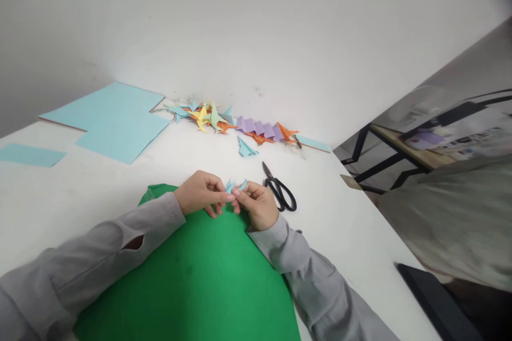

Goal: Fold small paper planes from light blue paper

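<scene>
Between my fingertips is a small folded piece of light blue paper (229, 186), with pointed tips sticking up. My left hand (204, 193) pinches it from one side, and my right hand (259, 205) grips it from the other. Fingers cover most of its shape. Just right of my right hand lie black-handled scissors (281, 192), blades pointing away from me. Beyond my hands rests another folded light blue paper piece (246, 148). Under my forearms spreads a smooth green surface (208, 272); whether it is an apron or a mat I cannot tell.
Large light blue paper sheets (120, 117) and a smaller blue strip (34, 154) lie at the left. Against the wall stands a row of colourful folded paper figures (208, 117) and a pleated purple paper (258, 127). A person in a pale garment (456, 213) is at the right.
</scene>
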`<state>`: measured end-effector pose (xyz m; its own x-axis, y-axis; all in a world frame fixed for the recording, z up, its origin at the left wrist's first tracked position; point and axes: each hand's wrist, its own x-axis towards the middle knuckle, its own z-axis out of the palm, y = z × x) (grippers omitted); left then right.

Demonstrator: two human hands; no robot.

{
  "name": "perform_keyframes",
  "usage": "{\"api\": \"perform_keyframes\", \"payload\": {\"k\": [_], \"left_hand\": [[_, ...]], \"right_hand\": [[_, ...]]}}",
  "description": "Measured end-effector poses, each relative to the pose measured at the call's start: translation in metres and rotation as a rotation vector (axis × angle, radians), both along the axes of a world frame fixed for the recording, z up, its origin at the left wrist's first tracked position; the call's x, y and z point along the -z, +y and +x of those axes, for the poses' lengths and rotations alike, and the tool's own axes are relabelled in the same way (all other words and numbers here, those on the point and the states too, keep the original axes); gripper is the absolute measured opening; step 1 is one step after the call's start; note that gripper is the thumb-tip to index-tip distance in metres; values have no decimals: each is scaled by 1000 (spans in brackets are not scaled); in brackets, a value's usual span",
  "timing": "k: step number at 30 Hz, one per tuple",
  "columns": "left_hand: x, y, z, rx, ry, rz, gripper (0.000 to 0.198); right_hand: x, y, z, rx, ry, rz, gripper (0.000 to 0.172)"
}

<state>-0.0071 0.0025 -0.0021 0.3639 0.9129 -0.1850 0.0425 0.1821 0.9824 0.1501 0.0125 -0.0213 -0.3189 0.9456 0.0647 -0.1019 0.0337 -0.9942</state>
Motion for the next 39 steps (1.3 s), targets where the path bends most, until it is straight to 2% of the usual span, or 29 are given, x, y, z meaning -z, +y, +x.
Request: {"api": "perform_keyframes", "payload": {"k": [13,22,27,31,36,39], "left_hand": [[-1,-2,2,-5,-16,61,35],[-4,-3,3,-29,-25,71,40],[-4,-2,1,61,51,81,36],[-4,-1,1,68,11,54,37],[-3,0,0,77,-59,23,37],[-4,-2,-1,100,-69,53,34]], "right_hand": [[-2,-2,-2,-19,-18,-86,30],[-5,-8,-3,-97,-130,52,33],[-1,-4,0,-85,-38,17,34],[3,-2,1,-129,81,-51,38],[6,-4,2,-156,77,0,28],[6,-5,2,-172,82,-7,28]]}}
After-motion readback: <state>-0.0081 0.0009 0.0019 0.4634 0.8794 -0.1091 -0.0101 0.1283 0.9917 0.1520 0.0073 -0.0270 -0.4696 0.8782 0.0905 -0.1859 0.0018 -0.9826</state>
